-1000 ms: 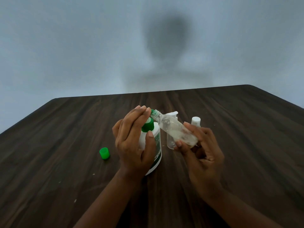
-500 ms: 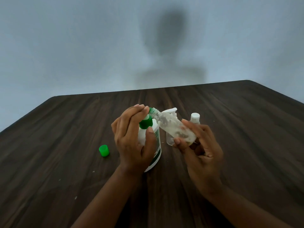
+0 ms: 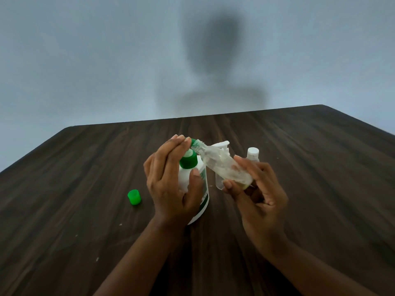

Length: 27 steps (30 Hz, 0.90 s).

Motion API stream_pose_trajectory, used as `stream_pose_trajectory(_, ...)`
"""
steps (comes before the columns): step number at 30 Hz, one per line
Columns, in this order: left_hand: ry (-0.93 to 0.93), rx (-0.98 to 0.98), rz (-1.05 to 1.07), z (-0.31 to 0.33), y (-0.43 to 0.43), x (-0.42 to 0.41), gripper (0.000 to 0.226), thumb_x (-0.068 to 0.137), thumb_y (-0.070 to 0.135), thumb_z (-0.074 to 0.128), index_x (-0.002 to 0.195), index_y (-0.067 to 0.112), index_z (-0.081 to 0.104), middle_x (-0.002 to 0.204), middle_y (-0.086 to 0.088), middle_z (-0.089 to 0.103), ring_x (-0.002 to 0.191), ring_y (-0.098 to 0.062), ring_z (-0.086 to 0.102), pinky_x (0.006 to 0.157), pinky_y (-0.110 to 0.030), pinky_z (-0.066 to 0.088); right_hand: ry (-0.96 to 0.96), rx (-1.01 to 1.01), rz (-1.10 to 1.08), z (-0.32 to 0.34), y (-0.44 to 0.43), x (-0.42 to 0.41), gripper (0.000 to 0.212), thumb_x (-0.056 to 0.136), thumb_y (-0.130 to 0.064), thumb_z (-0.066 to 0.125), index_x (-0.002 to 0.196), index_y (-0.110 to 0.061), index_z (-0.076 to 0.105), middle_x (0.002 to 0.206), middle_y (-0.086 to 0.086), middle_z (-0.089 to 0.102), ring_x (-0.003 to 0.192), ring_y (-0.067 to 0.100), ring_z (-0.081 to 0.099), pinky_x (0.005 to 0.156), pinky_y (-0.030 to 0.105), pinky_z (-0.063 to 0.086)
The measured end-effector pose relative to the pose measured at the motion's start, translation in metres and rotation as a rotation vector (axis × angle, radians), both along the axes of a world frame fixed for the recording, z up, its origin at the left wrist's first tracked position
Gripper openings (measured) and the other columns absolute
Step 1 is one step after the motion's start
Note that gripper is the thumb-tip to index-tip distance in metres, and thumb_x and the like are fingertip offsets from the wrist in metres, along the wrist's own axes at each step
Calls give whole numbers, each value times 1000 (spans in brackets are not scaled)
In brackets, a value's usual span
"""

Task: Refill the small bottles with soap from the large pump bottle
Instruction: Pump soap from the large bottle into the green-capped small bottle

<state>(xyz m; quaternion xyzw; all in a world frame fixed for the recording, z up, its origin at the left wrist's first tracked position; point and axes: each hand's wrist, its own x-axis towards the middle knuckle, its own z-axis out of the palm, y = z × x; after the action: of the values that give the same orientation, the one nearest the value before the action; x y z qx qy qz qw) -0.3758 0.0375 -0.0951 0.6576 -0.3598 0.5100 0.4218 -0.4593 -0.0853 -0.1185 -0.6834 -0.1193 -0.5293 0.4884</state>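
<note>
The large white pump bottle (image 3: 202,178) with a green collar stands mid-table. My left hand (image 3: 171,180) lies over its pump head with straight fingers on top and the thumb against the bottle's body. My right hand (image 3: 256,193) grips a small clear bottle (image 3: 222,165), tilted with its open mouth against the green nozzle. Its green cap (image 3: 134,196) lies on the table to the left.
Behind the tilted bottle stand a small clear bottle with a white pump top (image 3: 221,146) and another with a white cap (image 3: 252,153). The dark wooden table (image 3: 320,167) ends at a grey wall.
My hands and the bottles hold nearly the same pose. The view has shifted slightly.
</note>
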Motion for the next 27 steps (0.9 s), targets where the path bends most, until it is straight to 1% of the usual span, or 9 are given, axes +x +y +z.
stream_pose_trajectory(2, 10, -22, 6, 2, -2, -2, 35, 83, 21, 46, 107, 2, 62, 114, -6, 58, 108, -17, 56, 87, -36, 42, 10, 5, -20, -1, -1, -1, 39, 80, -4, 75, 116, -4, 59, 101, 5, 56, 92, -1, 59, 69, 7, 48)
stream_pose_trajectory(4, 6, -30, -2, 2, -2, -2, 32, 83, 21, 46, 108, 7, 60, 112, -5, 59, 107, -15, 56, 88, -34, 41, 9, 13, -21, -2, -2, -1, 38, 81, -7, 74, 117, -6, 60, 102, 4, 56, 93, 0, 60, 69, 9, 49)
stream_pose_trajectory(8, -1, 2, -10, 1, 1, -1, 38, 85, 21, 46, 118, 7, 59, 123, -5, 55, 116, -16, 53, 95, -32, 40, -11, 10, 8, -1, 0, 0, 36, 84, -11, 68, 119, -8, 61, 106, 3, 56, 94, 5, 62, 68, 15, 54)
stream_pose_trajectory(13, -17, 71, -11, 1, 2, 1, 43, 88, 22, 45, 126, 3, 52, 132, -7, 51, 127, -21, 49, 102, -37, 38, -13, 32, 23, 0, -1, 0, 38, 85, -15, 68, 122, -13, 60, 107, 2, 57, 94, 12, 65, 68, 23, 58)
stream_pose_trajectory(15, -12, 69, -11, 1, 3, 1, 43, 88, 23, 45, 126, 3, 52, 132, -6, 51, 127, -19, 48, 102, -36, 38, -7, 32, 31, 1, 0, 0, 39, 85, -14, 68, 123, -12, 59, 107, 2, 57, 94, 11, 64, 68, 21, 58)
stream_pose_trajectory(18, 7, 31, -9, 2, 2, 2, 37, 85, 23, 47, 116, 5, 56, 122, -6, 56, 117, -15, 51, 95, -34, 40, -3, 7, 23, 0, 0, -1, 36, 84, -12, 67, 119, -9, 61, 105, 2, 56, 92, 5, 62, 69, 15, 55)
stream_pose_trajectory(21, 17, 29, 7, 4, 2, 2, 32, 84, 23, 47, 111, 10, 56, 114, -3, 58, 109, -10, 52, 91, -33, 38, 20, 28, 20, -1, -1, 0, 36, 85, -15, 67, 120, -12, 60, 106, 2, 56, 93, 11, 63, 66, 21, 57)
stream_pose_trajectory(25, -15, 37, 34, 3, 2, 0, 37, 84, 23, 47, 113, 5, 60, 120, -3, 56, 112, -14, 54, 95, -29, 34, 5, 21, 7, 0, -1, 0, 37, 84, -13, 68, 120, -11, 60, 106, 1, 56, 93, 6, 61, 66, 16, 54)
stream_pose_trajectory(27, -27, 64, 46, 4, 3, 1, 41, 85, 25, 46, 118, 3, 58, 126, -5, 54, 117, -18, 53, 97, -34, 35, -3, 10, -2, 0, 0, 0, 36, 83, -11, 68, 119, -8, 61, 105, 3, 56, 92, 5, 61, 67, 14, 53)
